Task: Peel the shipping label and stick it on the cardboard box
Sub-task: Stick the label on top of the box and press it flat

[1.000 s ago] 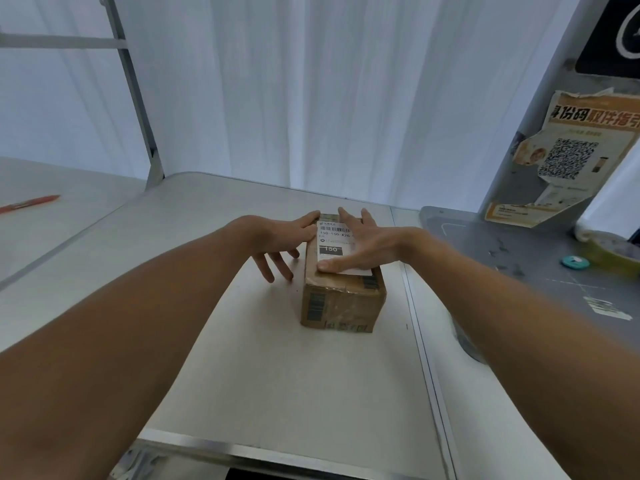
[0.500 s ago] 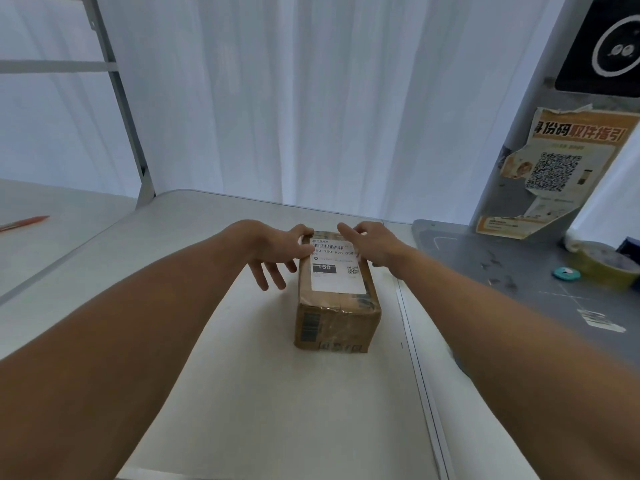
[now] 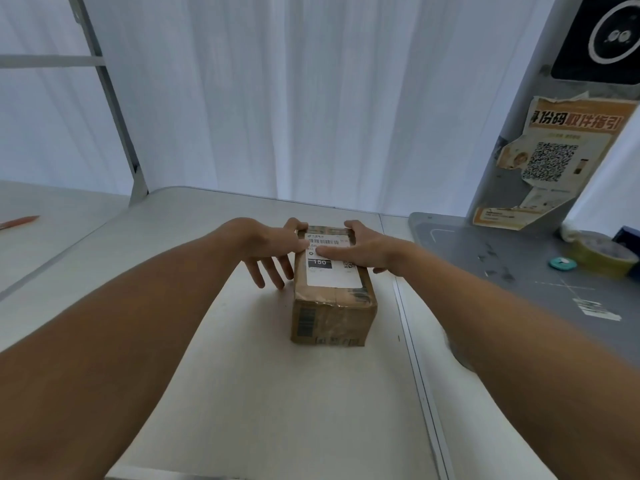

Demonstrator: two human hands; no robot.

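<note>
A small brown cardboard box (image 3: 332,317) stands on the white table (image 3: 242,393), its long side running away from me. A white shipping label (image 3: 332,271) with a barcode and a black "150" block lies flat on the box's top. My left hand (image 3: 273,252) rests at the box's far left edge, thumb on the label's corner, fingers spread down the left side. My right hand (image 3: 363,249) lies across the label's upper part, thumb pressed flat on it, fingers over the far right edge. Both hands hide the label's far end.
A grey counter (image 3: 519,271) adjoins the table on the right, with a roll of yellowish tape (image 3: 602,256) and a small teal object (image 3: 562,264). A torn QR poster (image 3: 550,161) hangs on the panel behind. A red pen (image 3: 19,222) lies far left. White curtain behind.
My right hand slid from the label's middle to the box's far end, then came back across the upper label. The left hand stayed at the far left corner.
</note>
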